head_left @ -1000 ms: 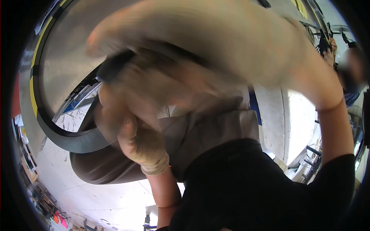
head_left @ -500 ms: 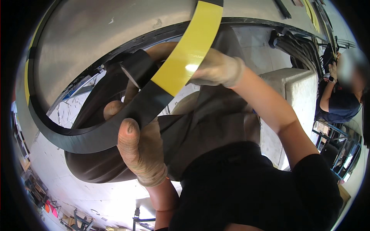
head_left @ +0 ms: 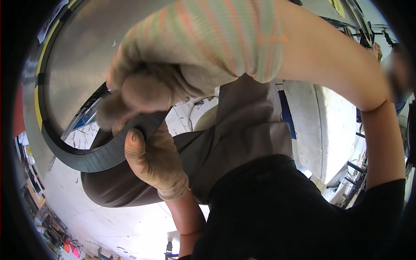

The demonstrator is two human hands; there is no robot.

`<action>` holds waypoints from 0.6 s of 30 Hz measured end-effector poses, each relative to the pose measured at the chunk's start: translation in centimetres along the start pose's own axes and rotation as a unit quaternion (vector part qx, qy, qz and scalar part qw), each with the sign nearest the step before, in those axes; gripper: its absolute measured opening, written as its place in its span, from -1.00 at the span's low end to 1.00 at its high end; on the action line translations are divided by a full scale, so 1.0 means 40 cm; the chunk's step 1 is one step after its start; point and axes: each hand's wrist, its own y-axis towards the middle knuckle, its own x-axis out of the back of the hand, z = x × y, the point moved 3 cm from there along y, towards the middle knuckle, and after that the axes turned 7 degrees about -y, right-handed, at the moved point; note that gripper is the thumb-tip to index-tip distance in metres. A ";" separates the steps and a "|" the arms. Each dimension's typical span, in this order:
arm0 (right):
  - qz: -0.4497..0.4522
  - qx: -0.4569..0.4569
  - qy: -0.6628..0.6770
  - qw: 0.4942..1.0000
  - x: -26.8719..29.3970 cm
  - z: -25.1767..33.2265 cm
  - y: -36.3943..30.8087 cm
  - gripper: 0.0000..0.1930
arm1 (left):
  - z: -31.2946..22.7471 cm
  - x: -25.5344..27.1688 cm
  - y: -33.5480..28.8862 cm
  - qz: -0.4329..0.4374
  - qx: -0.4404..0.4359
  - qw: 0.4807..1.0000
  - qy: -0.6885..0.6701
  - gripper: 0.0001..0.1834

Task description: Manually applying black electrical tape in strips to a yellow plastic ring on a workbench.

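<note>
My gloved left hand (head_left: 158, 162) grips a curved black-and-yellow strip (head_left: 99, 159), with the thumb over its black near section. The strip bends around to the left and runs up beside a large grey metal panel (head_left: 86, 52). My right hand (head_left: 173, 56), in a glove with orange and green stripes at the wrist, is raised over the strip, large in the picture. Its fingers curl together and their tips are blurred. Whatever lies inside them is hidden, as is the strip beyond the left hand.
A pale block (head_left: 318, 125) stands on the right. My legs in dark trousers (head_left: 247, 117) are below the panel. At the far right is another person (head_left: 396, 73), partly cut off. Assorted items and metal stands lie on the white floor (head_left: 82, 208) at the lower left.
My right hand has moved up, left and closer to the camera from the strip's yellow section, which no longer shows there. The left hand keeps its hold and has barely shifted.
</note>
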 end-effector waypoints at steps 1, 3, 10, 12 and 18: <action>-0.001 0.005 0.005 1.000 -0.008 0.008 0.000 -0.61 | -0.012 0.015 -0.002 -0.002 -0.003 1.000 0.006 -0.37; 0.055 -0.220 0.244 0.943 -0.022 0.032 -0.071 -0.59 | 0.000 0.014 -0.007 -0.059 0.007 0.997 -0.047 -0.38; -0.087 -0.273 0.211 0.934 -0.210 -0.210 -0.165 -0.47 | 0.001 -0.010 0.025 0.066 -0.040 0.992 0.102 -0.50; -0.144 -0.115 0.148 0.972 -0.184 -0.235 -0.092 -0.47 | -0.003 -0.006 0.003 0.038 -0.035 0.993 0.106 -0.44; -0.209 0.011 0.286 0.935 -0.162 -0.208 -0.128 -0.48 | 0.026 0.008 -0.039 -0.008 0.032 0.999 0.014 -0.28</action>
